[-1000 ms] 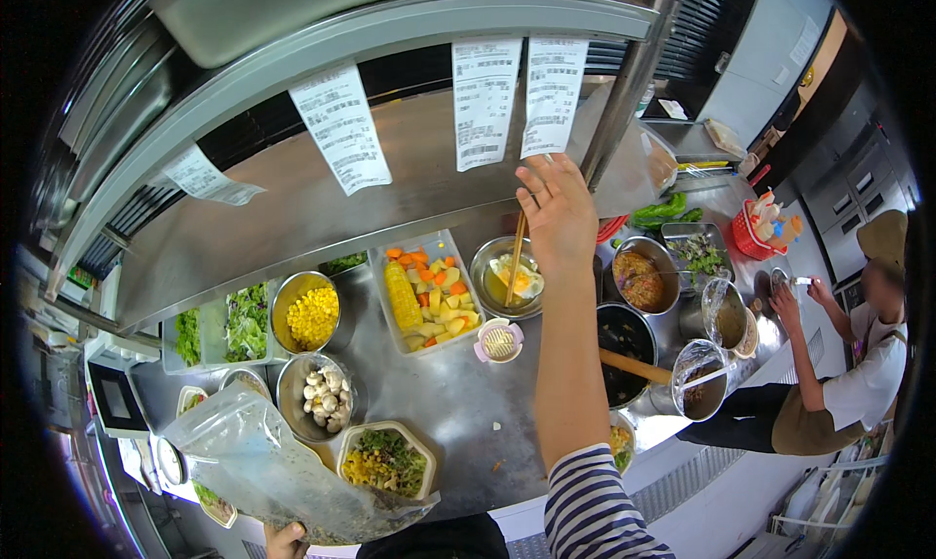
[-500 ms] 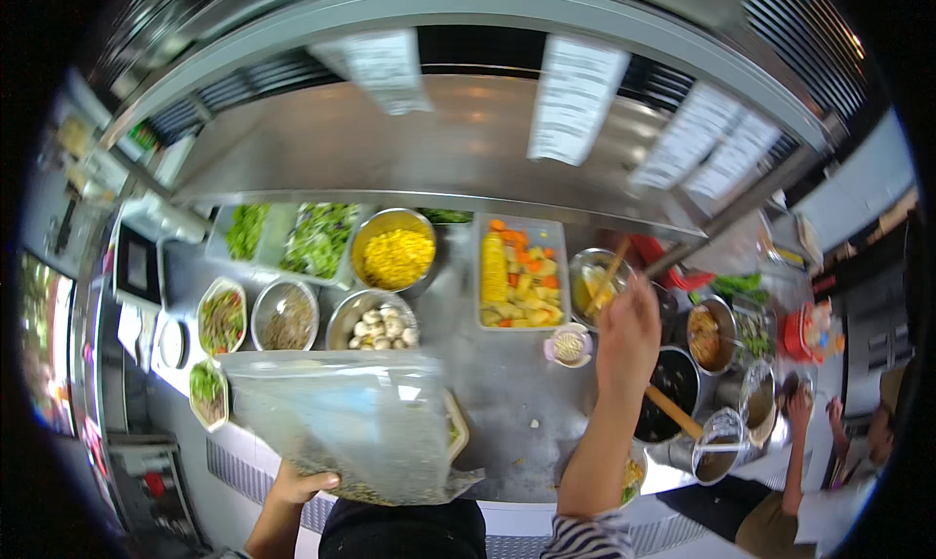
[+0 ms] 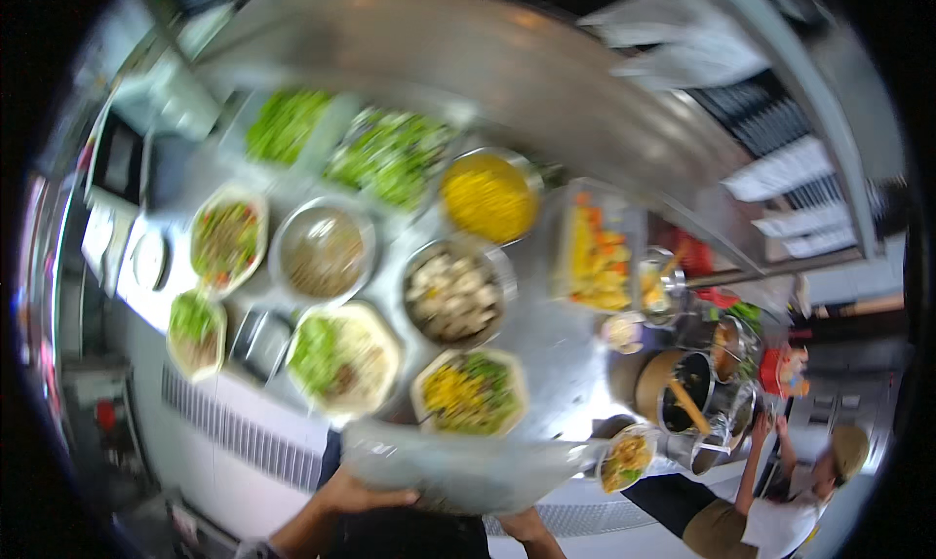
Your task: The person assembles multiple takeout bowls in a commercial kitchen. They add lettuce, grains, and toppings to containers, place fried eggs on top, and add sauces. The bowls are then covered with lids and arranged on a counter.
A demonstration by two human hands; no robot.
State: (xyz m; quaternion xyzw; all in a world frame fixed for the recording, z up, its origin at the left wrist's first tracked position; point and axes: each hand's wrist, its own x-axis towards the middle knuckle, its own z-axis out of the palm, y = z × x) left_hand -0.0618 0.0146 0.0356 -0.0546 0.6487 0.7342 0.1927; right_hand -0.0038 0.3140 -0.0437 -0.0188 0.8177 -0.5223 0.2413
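Note:
My left hand is closed on the near left side of a clear zip-top plastic bag. The bag lies sideways in front of my body, with something dark and grainy showing faintly in its lower part. At the bag's lower right edge is my right hand; its fingers are hidden behind the bag and blurred. Just beyond the bag stand an eight-sided bowl of corn, minced meat and greens and a bowl of lettuce, pale shreds and meat.
Behind are metal bowls of mushrooms and corn, and salad tubs. A tub of cut vegetables and a pan with a wooden handle stand right. A co-worker is at the far right.
My right hand has come back from the metal bowl with the wooden utensil to the bag. The bag has moved lower and tipped flatter, uncovering bowls behind it. The view has turned.

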